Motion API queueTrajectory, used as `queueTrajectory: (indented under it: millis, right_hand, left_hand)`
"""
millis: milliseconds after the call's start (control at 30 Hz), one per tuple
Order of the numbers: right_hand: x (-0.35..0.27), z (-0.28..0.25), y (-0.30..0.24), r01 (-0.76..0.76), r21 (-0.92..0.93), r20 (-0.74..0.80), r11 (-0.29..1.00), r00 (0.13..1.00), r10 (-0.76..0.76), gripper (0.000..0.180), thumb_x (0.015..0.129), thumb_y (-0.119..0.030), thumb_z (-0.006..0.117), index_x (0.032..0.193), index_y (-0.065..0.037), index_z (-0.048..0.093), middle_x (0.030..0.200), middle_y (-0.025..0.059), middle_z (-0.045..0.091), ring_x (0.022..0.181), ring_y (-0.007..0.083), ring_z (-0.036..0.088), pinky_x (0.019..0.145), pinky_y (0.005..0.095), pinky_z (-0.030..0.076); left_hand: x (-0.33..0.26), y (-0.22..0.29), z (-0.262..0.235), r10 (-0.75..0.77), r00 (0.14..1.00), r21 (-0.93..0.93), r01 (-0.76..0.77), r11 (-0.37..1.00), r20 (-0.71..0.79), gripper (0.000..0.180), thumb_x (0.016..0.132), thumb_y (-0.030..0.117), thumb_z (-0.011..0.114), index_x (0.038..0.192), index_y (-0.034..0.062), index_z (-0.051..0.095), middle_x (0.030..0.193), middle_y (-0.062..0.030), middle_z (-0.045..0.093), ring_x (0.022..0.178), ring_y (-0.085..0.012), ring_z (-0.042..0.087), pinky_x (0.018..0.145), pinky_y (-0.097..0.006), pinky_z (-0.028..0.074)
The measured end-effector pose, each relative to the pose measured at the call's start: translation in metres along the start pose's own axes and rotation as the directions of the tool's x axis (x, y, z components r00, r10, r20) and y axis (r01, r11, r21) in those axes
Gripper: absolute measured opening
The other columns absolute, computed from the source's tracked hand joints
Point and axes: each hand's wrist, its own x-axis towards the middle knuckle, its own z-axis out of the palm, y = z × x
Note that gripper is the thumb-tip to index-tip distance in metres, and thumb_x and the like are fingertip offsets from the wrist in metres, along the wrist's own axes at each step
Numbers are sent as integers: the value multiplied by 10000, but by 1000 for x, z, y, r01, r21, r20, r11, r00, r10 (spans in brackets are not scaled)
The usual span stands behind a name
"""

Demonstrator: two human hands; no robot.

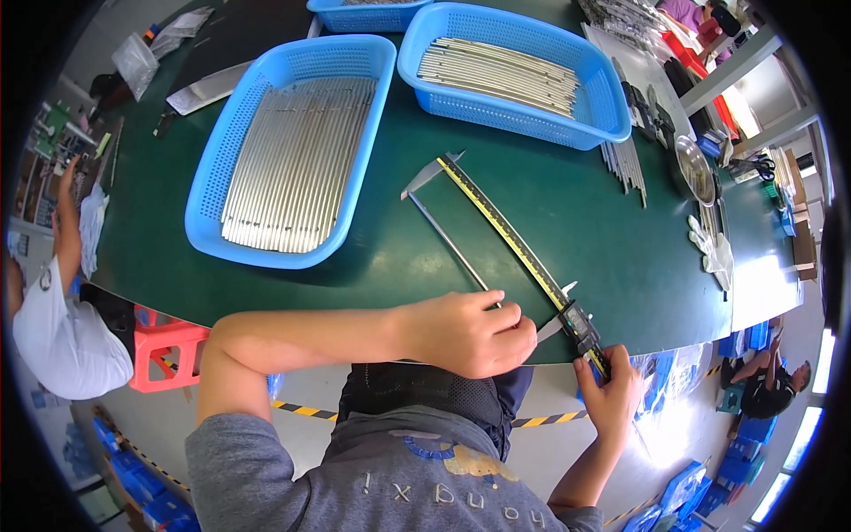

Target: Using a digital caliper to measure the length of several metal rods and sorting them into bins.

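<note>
Green tabletop (638, 239) spreads under the work, its edges bending off into the dark rim of the view. Across it lies a digital caliper (510, 238), its jaws wide apart, and beside it a thin metal rod (448, 244) slants toward the person. The left hand (470, 335) pinches the rod's near end, which the curled fingers hide; whether the far end touches the caliper's far jaw, I can't tell. The right hand (610, 390) grips the caliper's near end behind the display, thumb and fingers covering part of it. Beyond stand two blue baskets, the left one (202, 208) and the right one (505, 124), each holding rows of rods. A third blue basket (372, 18) is cut off at the top, its contents hard to make out.
</note>
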Motion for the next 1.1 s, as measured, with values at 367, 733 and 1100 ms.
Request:
queueTrajectory:
  millis: [367,733,1100]
  right_hand:
    - [-4,0,-2,78,87,-18,993,997,-77,263,768,-238,697,818,-37,535,518,84,492,425,231,494,429,318,374]
    - [-12,6,2,63,44,-94,997,994,-59,320,756,-325,726,736,-61,547,483,51,481,418,214,506,414,312,373]
    - [-10,7,3,79,38,-53,996,996,-77,376,766,-395,695,707,-71,513,565,70,551,463,265,544,431,356,397]
  left_hand:
    - [-1,-12,-1,-86,978,-185,123,975,192,144,671,82,650,805,28,641,804,-43,580,736,-176,588,640,-272,522]
    - [3,-11,-3,-97,979,-202,133,970,178,110,681,61,666,778,20,636,789,-41,568,718,-176,574,629,-274,515]
    - [4,-20,-6,-69,971,-198,115,973,227,218,679,88,660,889,32,653,854,-48,597,804,-195,598,700,-318,526]
